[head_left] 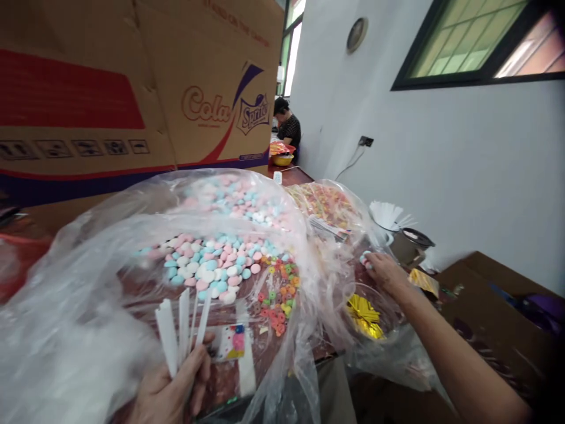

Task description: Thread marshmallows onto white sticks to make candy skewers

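My left hand (176, 386), low at the left, is closed around several slim white strips (166, 333) that fan upward; their exact kind is unclear. Beside its fingers lies a small printed packet (233, 341). My right hand (385, 272) reaches out at the right, fingers pinched on small pale blue and pink candies (365, 258). Pastel pink, blue and white button candies (212, 268) are heaped in front on an opened clear plastic bag (110, 253). Colourful ring candies (280, 294) lie at the heap's right side.
Gold twist ties (365, 315) sit in a clear container below my right forearm. White strips (388, 215) stand in a pot at the right. A bag of orange-yellow candies (326, 203) lies behind. A large carton (198, 76) fills the back left. Another person (289, 126) sits farther off.
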Tool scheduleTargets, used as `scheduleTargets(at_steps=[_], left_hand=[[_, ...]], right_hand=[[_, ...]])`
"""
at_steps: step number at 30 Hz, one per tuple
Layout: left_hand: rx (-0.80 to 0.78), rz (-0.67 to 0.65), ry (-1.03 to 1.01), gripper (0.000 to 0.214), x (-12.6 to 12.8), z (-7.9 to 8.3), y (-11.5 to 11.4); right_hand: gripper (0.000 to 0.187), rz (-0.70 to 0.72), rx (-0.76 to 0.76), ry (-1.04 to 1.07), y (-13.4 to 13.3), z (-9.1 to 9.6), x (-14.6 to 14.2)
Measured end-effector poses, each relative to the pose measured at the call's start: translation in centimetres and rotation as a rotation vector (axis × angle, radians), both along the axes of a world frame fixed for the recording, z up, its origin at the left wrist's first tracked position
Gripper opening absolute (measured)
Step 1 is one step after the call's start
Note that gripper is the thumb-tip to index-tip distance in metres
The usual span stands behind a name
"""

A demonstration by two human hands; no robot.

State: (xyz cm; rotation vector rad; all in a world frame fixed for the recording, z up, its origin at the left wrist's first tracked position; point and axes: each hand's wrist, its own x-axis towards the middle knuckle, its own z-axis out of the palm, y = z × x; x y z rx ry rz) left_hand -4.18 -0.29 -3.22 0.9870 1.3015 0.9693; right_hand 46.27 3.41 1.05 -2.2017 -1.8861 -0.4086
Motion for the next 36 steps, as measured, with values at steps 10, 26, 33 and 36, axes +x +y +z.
scheduleTargets(at_steps=[10, 26, 33, 36], left_hand=[[0.007, -0.115, -0.009, 0.054, 0.2, 1.3, -0.2], [0.011, -0.062, -0.053, 0.042, 0.8, 3.1, -0.1], [0.029, -0.068, -0.078, 0.040, 0.8, 3.1, -0.1], [0.045, -0.058, -0.088, 0.039, 0.8, 2.8, -0.1]], right_hand=[[0.017, 0.422, 0.297, 0.201, -0.6, 7.7, -16.1], [0.013, 0.634, -0.365, 0.102, 4.8, 0.2, -25.6], [0.013, 0.682, -0.404, 0.251, 3.4, 2.1, -25.9], [0.015, 0.734, -0.466, 0.141, 3.1, 1.7, -26.1]])
